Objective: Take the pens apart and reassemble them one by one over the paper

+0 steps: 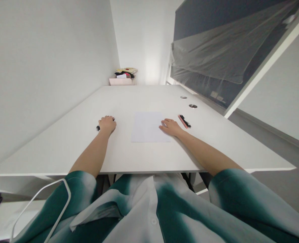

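A sheet of white paper (147,127) lies flat on the white table (144,157) in front of me. My right hand (171,127) rests palm down on the paper's right edge, with its fingers stretched out and nothing held. To the left of the paper, my left hand (108,124) is curled over a small dark object (98,128). Only the black end of that object and a bit near my fingertips show, so its kind is hidden. Just beyond my right hand lie a black pen (185,120) and a pink strip-like item (182,120), side by side.
Two round cable grommets (193,106) sit near the table's right edge. At the far end stands a pale box (120,81) with cloth-like items on top. A dark panel (215,50) under plastic film rises on the right, and a white wall (50,50) borders the left.
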The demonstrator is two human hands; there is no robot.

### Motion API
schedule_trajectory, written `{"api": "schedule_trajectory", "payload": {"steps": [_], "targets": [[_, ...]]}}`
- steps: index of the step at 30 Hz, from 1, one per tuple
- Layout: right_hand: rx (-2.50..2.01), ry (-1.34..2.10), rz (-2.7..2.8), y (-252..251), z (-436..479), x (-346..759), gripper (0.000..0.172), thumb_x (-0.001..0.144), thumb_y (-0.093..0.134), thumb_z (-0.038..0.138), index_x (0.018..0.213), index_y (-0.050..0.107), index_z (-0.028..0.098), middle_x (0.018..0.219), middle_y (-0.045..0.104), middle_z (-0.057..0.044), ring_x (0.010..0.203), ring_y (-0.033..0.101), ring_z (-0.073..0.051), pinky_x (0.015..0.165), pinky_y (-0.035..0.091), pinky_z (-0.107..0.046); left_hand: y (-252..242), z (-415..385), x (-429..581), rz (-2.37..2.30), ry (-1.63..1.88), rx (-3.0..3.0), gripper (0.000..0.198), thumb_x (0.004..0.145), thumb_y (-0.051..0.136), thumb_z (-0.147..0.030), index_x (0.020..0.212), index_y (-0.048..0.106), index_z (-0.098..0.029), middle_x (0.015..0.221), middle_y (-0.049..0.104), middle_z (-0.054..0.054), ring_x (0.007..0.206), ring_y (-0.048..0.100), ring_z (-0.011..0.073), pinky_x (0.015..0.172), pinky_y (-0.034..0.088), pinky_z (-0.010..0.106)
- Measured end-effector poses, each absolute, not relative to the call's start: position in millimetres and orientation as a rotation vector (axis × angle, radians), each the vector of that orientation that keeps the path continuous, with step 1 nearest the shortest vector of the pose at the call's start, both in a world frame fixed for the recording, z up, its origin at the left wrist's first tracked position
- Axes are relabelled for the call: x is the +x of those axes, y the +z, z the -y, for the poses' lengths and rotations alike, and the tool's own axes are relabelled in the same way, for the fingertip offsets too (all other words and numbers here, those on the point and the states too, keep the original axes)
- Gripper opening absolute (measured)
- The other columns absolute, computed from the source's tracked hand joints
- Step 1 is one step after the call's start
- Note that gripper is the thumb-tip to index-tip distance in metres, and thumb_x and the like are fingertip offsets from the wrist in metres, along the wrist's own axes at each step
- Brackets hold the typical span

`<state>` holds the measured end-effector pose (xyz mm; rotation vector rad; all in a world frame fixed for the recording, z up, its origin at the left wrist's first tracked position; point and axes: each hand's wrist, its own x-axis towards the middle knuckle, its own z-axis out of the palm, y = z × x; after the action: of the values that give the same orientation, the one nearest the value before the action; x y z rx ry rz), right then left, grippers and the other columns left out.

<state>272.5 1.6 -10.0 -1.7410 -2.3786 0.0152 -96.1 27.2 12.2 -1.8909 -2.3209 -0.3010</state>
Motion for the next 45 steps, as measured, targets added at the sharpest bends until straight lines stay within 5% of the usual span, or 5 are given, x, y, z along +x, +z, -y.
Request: {"api": "schedule_trajectory", "payload": {"steps": [23, 28, 33, 38, 45], "targets": [[-1.740, 0.012, 2.363, -11.6, -1.7, 273.4, 0.047, 0.096, 0.042, 0.047, 0.129, 0.060, 0.019, 0.141, 0.053, -0.016, 0.130, 0.047, -0.033, 0.104, 0.039, -0.046, 16.7, -28.8, -95.1, 2.405, -0.440, -1.792, 0.026, 0.080, 0.056, -0.031, 0.094, 0.071, -0.014, 0.105, 0.071, 0.022, 0.110, 0.059, 0.0395, 0.093, 0.040, 0.052], [-1.734, 0.018, 2.363, -11.4, -2.1, 274.1, 0.046, 0.096, 0.042, 0.047, 0.128, 0.061, 0.019, 0.142, 0.052, -0.015, 0.129, 0.048, -0.033, 0.103, 0.040, -0.046, 20.7, -30.7, -80.6, 2.403, -1.027, -1.948, 0.018, 0.073, 0.063, -0.028, 0.087, 0.070, -0.019, 0.091, 0.073, 0.012, 0.094, 0.066, 0.0315, 0.085, 0.047, 0.042], [-1.733, 0.043, 2.369, -11.9, -3.6, 274.8, 0.047, 0.096, 0.042, 0.047, 0.130, 0.060, 0.018, 0.141, 0.053, -0.015, 0.130, 0.047, -0.033, 0.104, 0.039, -0.046, 15.9, -28.5, -54.4, 2.200, -1.810, -2.283, 0.047, 0.068, 0.062, -0.026, 0.113, 0.063, -0.015, 0.075, 0.070, 0.004, 0.070, 0.064, 0.0190, 0.069, 0.049, 0.031], [-1.724, 0.084, 2.317, -15.3, -6.1, 276.7, 0.048, 0.096, 0.044, 0.045, 0.133, 0.057, 0.018, 0.142, 0.053, -0.014, 0.130, 0.048, -0.030, 0.106, 0.038, -0.045, 13.3, -15.6, -26.0, 2.075, -2.142, -2.507, 0.066, 0.065, 0.061, -0.022, 0.129, 0.051, -0.012, 0.067, 0.065, -0.001, 0.062, 0.060, 0.0149, 0.066, 0.047, 0.029], [-1.458, 0.226, 2.178, -5.8, -2.5, 272.9, 0.038, 0.092, 0.051, 0.037, 0.120, 0.066, 0.016, 0.124, 0.066, -0.013, 0.111, 0.062, -0.024, 0.097, 0.046, -0.036, 11.4, -2.4, -4.9, 2.063, -2.374, -2.672, 0.043, 0.068, 0.067, -0.023, 0.106, 0.047, -0.021, 0.073, 0.067, -0.002, 0.063, 0.065, 0.0131, 0.064, 0.047, 0.026]]}}
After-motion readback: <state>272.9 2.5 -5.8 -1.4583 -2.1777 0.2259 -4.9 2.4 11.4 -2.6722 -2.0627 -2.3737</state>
